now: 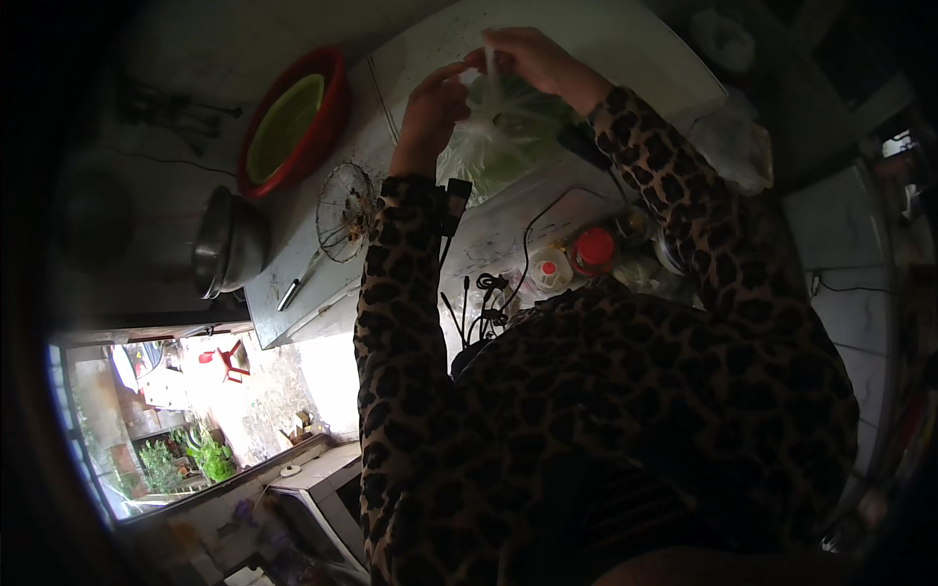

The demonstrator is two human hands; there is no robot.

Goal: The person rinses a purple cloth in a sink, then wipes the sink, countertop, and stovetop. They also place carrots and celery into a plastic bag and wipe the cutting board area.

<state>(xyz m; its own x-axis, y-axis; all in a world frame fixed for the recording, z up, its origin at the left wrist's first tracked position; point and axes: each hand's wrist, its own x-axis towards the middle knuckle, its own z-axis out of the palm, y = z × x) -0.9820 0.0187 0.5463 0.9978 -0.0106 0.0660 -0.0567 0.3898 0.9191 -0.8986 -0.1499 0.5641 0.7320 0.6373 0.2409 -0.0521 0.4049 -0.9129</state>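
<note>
A clear plastic bag (506, 150) with something green inside sits on the white surface (608, 44) before me. My right hand (531, 58) grips the bag's gathered neck, which hangs as a pale twisted strand below the fingers. My left hand (440, 102) is at the left of the neck, its fingers curled and pinching the thin plastic. The index fingertip meets the fingers of my right hand. Dim light hides the exact grip. A dark device with a cable (458, 198) is at my left wrist.
To the left are a red basin (333, 95) holding a green one (286, 132), a wire strainer (344, 212), metal bowls (231, 245) and a knife-like handle (289, 294). Closer to my body are a red-lidded jar (593, 247), a bottle (549, 269) and black cables (491, 293).
</note>
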